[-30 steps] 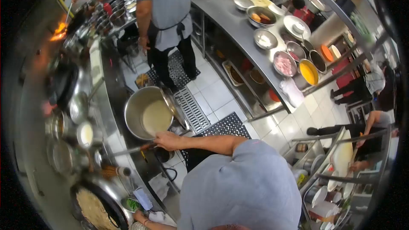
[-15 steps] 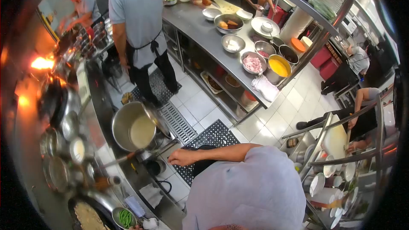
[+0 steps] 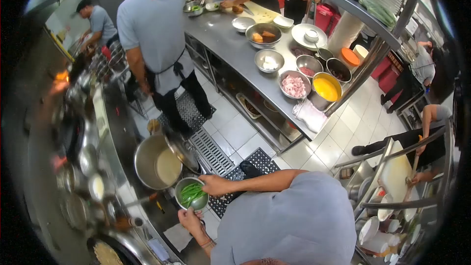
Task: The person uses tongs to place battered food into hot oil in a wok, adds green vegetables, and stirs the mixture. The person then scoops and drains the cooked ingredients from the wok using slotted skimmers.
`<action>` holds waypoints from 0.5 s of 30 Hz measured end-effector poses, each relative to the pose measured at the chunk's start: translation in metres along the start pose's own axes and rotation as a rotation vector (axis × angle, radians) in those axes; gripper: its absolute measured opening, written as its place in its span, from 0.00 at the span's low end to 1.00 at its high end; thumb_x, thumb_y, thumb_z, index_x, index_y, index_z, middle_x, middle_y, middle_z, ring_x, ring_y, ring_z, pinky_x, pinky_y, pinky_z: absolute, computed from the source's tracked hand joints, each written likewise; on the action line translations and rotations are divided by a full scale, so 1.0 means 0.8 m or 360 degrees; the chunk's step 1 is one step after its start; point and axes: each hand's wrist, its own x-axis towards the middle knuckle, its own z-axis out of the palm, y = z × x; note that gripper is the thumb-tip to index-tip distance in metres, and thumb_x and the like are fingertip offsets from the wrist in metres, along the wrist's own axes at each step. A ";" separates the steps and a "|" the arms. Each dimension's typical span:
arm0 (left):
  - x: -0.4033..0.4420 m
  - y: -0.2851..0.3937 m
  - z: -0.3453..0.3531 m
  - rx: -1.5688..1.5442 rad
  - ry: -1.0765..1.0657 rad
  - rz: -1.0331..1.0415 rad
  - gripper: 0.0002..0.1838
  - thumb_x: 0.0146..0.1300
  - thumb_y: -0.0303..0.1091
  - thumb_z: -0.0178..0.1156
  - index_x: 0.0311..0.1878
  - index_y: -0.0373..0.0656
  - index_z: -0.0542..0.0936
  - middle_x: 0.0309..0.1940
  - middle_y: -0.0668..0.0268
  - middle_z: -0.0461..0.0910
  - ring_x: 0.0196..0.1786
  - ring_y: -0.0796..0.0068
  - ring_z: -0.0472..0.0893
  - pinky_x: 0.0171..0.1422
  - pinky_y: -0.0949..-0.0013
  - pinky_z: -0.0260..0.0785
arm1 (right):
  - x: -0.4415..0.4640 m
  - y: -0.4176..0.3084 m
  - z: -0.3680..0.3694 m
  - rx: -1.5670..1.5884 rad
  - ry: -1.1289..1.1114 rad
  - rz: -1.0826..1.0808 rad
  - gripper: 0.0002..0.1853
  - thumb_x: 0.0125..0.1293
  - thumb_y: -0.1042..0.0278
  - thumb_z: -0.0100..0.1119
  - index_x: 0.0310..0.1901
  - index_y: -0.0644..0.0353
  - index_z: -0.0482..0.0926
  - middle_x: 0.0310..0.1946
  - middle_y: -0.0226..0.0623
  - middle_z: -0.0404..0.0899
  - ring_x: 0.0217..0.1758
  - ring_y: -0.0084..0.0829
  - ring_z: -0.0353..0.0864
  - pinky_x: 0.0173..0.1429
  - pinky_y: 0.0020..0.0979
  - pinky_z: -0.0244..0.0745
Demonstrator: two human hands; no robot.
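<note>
A metal bowl (image 3: pixel 181 187) of green beans (image 3: pixel 189 195) is held off the counter's edge, tilted a little. My right hand (image 3: pixel 215 185) grips its rim on the upper side, thumb and fingers closed on it. On the lower side my left hand (image 3: pixel 191 220), with an orange band at the wrist, has its fingers closed at the bowl's edge. Just beyond the bowl stands a large steel pot (image 3: pixel 151 167) with pale liquid in the bottom.
To the left runs a stove with pans and a wok of pale food (image 3: pixel 105 254). A co-worker in a grey shirt (image 3: pixel 152 24) stands beyond the pot. A prep table (image 3: pixel 235 44) bears bowls, including raw meat (image 3: pixel 293 86) and yellow liquid (image 3: pixel 326 90).
The bowl of green beans has come up from the lower edge beside the wok. My right hand, earlier holding nothing visible, now grips it. The flame at the stove has shrunk.
</note>
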 end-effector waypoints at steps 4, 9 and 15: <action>0.006 0.073 0.111 0.0079 -0.0389 0.0101 0.08 0.62 0.27 0.54 0.40 0.36 0.67 0.28 0.60 0.74 0.22 0.73 0.78 0.21 0.74 0.71 | -0.007 -0.003 -0.111 -0.0077 0.0668 -0.0202 0.13 0.59 0.69 0.50 0.43 0.68 0.71 0.19 0.47 0.77 0.17 0.36 0.78 0.22 0.37 0.73; 0.015 0.100 0.199 -0.0133 -0.0854 -0.0018 0.12 0.67 0.30 0.51 0.51 0.37 0.67 0.46 0.57 0.75 0.29 0.72 0.81 0.29 0.74 0.75 | -0.027 0.010 -0.356 0.0268 0.1283 0.0040 0.18 0.62 0.70 0.53 0.50 0.72 0.64 0.16 0.41 0.75 0.12 0.30 0.75 0.12 0.30 0.70; 0.029 0.052 0.211 -0.0068 -0.0769 -0.0191 0.11 0.66 0.29 0.52 0.48 0.36 0.68 0.40 0.59 0.77 0.28 0.73 0.81 0.28 0.75 0.75 | -0.037 0.064 -0.631 0.0542 0.2318 0.0060 0.17 0.63 0.70 0.49 0.39 0.85 0.66 0.20 0.54 0.77 0.15 0.38 0.79 0.14 0.36 0.75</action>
